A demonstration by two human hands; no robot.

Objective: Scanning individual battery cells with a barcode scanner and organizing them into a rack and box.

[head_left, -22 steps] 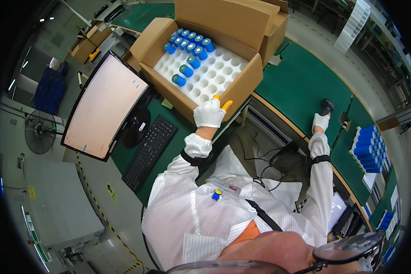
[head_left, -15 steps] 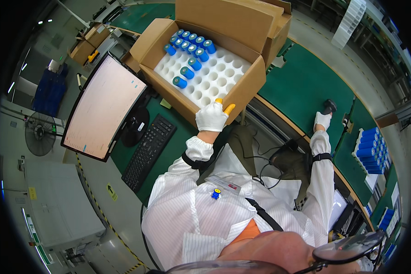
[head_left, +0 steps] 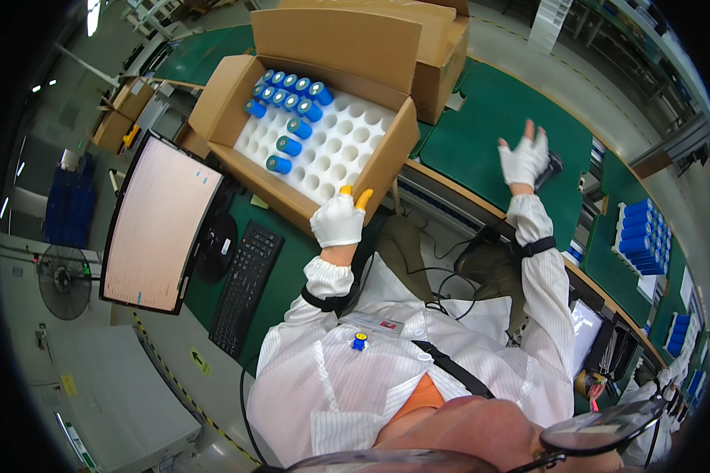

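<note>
- Cardboard box (head_left: 386, 169): left hand (head_left: 338, 221) grips its near rim; blue cylinders (head_left: 290, 102) sit beyond.
- Right hand (head_left: 524, 158) hovers spread, fingers released, above bare green desk (head_left: 481, 110).

Empty tray cells (head_left: 347, 150) lie open behind the carton wall (head_left: 386, 162); blue cylinders (head_left: 292, 98) crowd the far corner.

Left hand (head_left: 338, 221), white-gloved with yellow fingertips, curled, forearm reaching forward in white striped sleeve with black wrist strap. Right hand (head_left: 524, 160), white-gloved, raised, fingers spread open, arm extended outward, holding nothing.
</note>
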